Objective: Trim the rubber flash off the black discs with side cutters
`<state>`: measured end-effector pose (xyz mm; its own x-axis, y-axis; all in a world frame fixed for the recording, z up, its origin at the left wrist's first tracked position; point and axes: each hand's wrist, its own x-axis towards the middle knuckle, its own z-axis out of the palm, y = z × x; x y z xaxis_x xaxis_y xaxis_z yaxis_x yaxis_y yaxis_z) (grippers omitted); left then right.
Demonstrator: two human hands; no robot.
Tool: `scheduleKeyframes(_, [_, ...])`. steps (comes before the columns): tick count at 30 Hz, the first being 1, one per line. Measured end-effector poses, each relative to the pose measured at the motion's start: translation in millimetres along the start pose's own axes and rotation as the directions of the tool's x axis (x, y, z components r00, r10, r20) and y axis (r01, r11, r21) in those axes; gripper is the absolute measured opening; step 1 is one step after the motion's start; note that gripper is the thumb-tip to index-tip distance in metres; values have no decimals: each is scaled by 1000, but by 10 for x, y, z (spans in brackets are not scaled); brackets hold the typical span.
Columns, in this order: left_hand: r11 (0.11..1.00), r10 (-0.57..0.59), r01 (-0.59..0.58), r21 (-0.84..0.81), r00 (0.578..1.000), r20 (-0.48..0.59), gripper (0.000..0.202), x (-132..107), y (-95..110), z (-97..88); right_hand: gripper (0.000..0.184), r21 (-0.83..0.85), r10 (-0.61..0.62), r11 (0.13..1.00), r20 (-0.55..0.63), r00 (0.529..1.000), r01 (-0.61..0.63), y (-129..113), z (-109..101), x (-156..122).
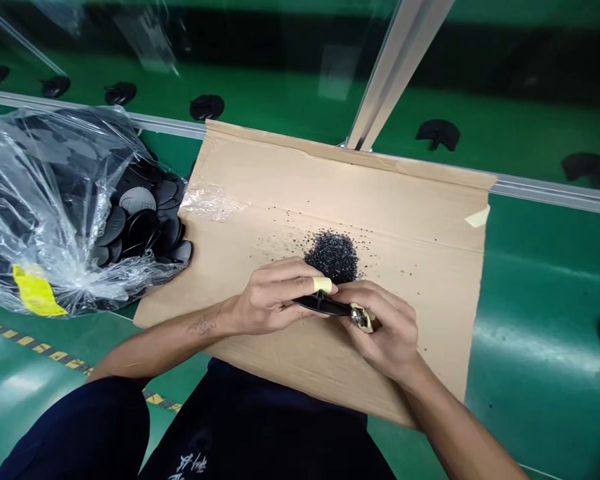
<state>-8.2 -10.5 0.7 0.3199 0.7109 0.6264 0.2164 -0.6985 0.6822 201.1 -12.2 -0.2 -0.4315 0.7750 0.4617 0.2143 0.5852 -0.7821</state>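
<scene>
My left hand (273, 297) is closed around a flat black plastic disc (323, 305), held edge-on over a cardboard sheet (405, 213). Its index fingertip wears yellowish tape. My right hand (385, 327) is closed on a small tape-wrapped metal tool (361, 317) whose tip meets the disc's edge. Just beyond the hands lies a little heap of black plastic shavings (333, 255), with loose specks scattered around it on the cardboard.
A clear plastic bag (55, 207) full of black discs lies at the left, its mouth open toward the cardboard. More black parts (437, 133) sit on the green conveyor belt behind an aluminium rail (555, 190). A metal post (390, 67) rises at the back.
</scene>
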Motion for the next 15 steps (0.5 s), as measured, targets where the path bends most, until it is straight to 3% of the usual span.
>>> scheduleKeyframes(15, [1000,-4,3,26,1000,16,27,-30,14,-14,24,28,12,1000,41,999,-13,6,-24,37])
